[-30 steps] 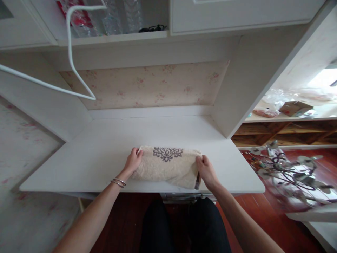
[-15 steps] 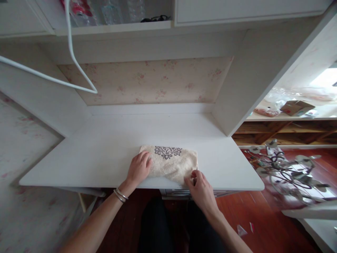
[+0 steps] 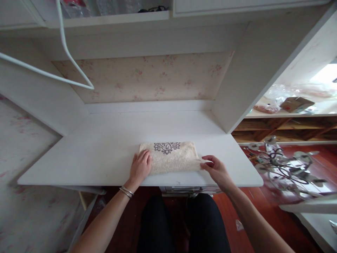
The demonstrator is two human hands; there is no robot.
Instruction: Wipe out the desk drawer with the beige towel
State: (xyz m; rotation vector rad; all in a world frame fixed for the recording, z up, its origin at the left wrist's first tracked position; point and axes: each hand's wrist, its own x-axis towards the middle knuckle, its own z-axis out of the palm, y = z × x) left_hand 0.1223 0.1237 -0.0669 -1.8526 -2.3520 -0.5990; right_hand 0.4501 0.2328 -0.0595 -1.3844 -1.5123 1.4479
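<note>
A cream towel [image 3: 173,160] with a dark grey ornamental print lies folded near the front edge of the white desk. My left hand [image 3: 140,167], with two bangles at its wrist, grips the towel's left end, its fingers closed and pressed onto the cloth. At the opposite end, my right hand [image 3: 216,172] pinches the near right corner between thumb and fingers. That corner is drawn out to the right into a point, and the cloth's front edge is fairly straight. The left fingertips are partly hidden.
The white desktop [image 3: 110,140] has upright side panels and an overhead shelf with clear plastic items. A white cable [image 3: 76,66] hangs at upper left. To the right, a chandelier-like metal fixture [image 3: 292,168] is on the red floor, below a shelf holding a cardboard box [image 3: 296,104].
My right hand has moved right and slightly up, pulling the towel's corner outward; the bunched front edge is straighter. My left hand stays at the left end. The view has shifted slightly.
</note>
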